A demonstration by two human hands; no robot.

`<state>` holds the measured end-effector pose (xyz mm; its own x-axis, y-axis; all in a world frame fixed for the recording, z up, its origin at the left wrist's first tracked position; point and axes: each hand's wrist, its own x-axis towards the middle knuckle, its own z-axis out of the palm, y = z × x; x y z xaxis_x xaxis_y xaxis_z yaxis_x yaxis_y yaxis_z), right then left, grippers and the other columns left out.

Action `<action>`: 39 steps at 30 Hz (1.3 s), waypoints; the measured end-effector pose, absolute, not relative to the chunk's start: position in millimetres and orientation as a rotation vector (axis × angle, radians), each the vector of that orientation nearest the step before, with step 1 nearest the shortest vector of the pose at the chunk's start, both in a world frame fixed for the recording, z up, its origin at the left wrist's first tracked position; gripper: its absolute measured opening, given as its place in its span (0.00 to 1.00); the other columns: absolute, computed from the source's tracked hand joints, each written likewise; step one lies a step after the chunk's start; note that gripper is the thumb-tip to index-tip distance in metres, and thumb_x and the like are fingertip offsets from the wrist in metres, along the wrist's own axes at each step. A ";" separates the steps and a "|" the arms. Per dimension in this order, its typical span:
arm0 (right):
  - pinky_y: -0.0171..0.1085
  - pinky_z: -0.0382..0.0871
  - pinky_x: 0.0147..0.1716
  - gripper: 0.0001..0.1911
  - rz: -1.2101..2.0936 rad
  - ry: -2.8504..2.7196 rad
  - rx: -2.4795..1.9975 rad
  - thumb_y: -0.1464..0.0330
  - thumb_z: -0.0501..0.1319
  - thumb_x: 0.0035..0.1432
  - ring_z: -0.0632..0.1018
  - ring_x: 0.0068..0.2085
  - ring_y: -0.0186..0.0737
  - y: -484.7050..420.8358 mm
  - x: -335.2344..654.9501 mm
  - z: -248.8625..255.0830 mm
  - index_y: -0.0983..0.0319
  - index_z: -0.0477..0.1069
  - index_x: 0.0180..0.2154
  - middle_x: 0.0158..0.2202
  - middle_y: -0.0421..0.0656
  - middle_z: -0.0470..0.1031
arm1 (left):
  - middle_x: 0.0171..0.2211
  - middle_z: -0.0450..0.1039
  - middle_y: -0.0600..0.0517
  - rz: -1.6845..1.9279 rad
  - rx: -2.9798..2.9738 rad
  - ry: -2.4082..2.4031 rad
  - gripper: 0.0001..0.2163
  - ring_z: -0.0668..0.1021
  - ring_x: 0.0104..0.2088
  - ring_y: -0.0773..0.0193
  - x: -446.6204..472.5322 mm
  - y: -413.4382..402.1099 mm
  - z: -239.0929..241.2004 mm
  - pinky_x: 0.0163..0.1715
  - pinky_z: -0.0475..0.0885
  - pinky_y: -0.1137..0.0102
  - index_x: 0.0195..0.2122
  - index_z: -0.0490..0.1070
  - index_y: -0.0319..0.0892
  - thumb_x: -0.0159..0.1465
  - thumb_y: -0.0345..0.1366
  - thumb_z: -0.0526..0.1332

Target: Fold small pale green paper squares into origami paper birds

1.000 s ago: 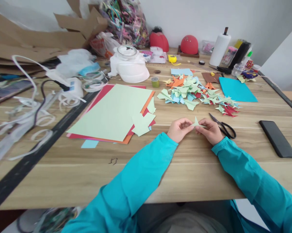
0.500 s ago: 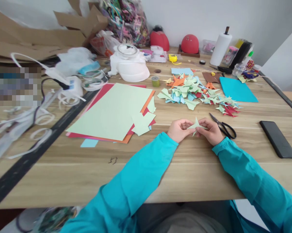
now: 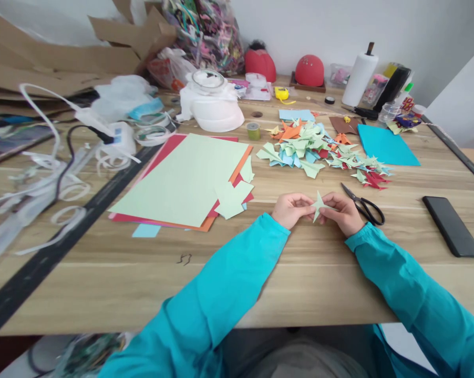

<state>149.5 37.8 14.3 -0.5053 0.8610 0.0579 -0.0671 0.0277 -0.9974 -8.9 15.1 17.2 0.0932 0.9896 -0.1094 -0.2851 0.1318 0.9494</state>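
Note:
Both my hands meet over the wooden table (image 3: 260, 273) and pinch one small pale green folded paper piece (image 3: 319, 205). My left hand (image 3: 292, 210) grips its left side with closed fingers. My right hand (image 3: 343, 212) grips its right side, fingers curled. The paper stands tilted, with a point sticking up and another down. Black scissors (image 3: 365, 205) lie just right of my right hand. A stack of coloured paper sheets (image 3: 185, 181), pale green on top, lies to the left of my left hand.
A pile of folded paper shapes (image 3: 319, 152) lies beyond my hands. A black phone (image 3: 452, 226) rests at the right, a blue sheet (image 3: 387, 144) behind it. White strips and cable (image 3: 63, 173), cardboard (image 3: 63, 58), a white container (image 3: 213, 105) and a paper towel roll (image 3: 359, 79) crowd the back and left.
The folded green piece has turned in my fingers from lying nearly flat to standing more upright. Both hands stay in the same spot.

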 end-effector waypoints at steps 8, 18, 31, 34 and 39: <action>0.33 0.68 0.20 0.07 1.577 -1.487 -0.780 0.67 0.64 0.47 0.73 0.22 0.33 37.5 148.9 9.9 0.63 0.68 0.29 0.23 0.39 0.75 | 0.17 0.72 0.54 1.259 0.963 0.954 0.13 0.73 0.17 0.69 -3.7 12.5 16.0 0.21 0.70 0.72 0.24 0.69 0.36 0.40 0.36 0.69; 0.32 0.68 0.19 0.05 1.620 -1.402 -0.758 0.70 0.64 0.47 0.74 0.22 0.33 37.0 147.3 7.5 0.63 0.69 0.28 0.22 0.40 0.75 | 0.15 0.71 0.54 1.336 0.912 0.966 0.11 0.72 0.17 0.69 -0.5 10.4 19.1 0.20 0.70 0.72 0.21 0.70 0.35 0.40 0.34 0.69; 0.30 0.67 0.17 0.03 1.657 -1.275 -0.721 0.74 0.65 0.44 0.75 0.22 0.33 33.5 144.5 8.9 0.63 0.71 0.24 0.21 0.40 0.75 | 0.18 0.73 0.51 1.305 0.821 0.898 0.08 0.74 0.18 0.66 -1.2 11.7 13.5 0.23 0.70 0.68 0.20 0.73 0.35 0.38 0.31 0.69; 0.31 0.67 0.18 0.02 1.626 -1.307 -0.700 0.74 0.65 0.45 0.75 0.23 0.34 34.2 145.2 8.3 0.63 0.72 0.24 0.22 0.40 0.75 | 0.18 0.74 0.51 1.313 0.847 0.926 0.08 0.74 0.18 0.66 -1.9 11.5 14.4 0.23 0.71 0.68 0.19 0.72 0.35 0.37 0.31 0.69; 0.33 0.67 0.19 0.03 1.552 -1.349 -0.666 0.74 0.64 0.45 0.74 0.21 0.34 36.3 146.8 7.9 0.62 0.73 0.25 0.22 0.39 0.75 | 0.19 0.74 0.52 1.332 0.914 0.918 0.12 0.74 0.19 0.67 -2.0 10.4 18.7 0.24 0.71 0.70 0.27 0.74 0.35 0.40 0.32 0.69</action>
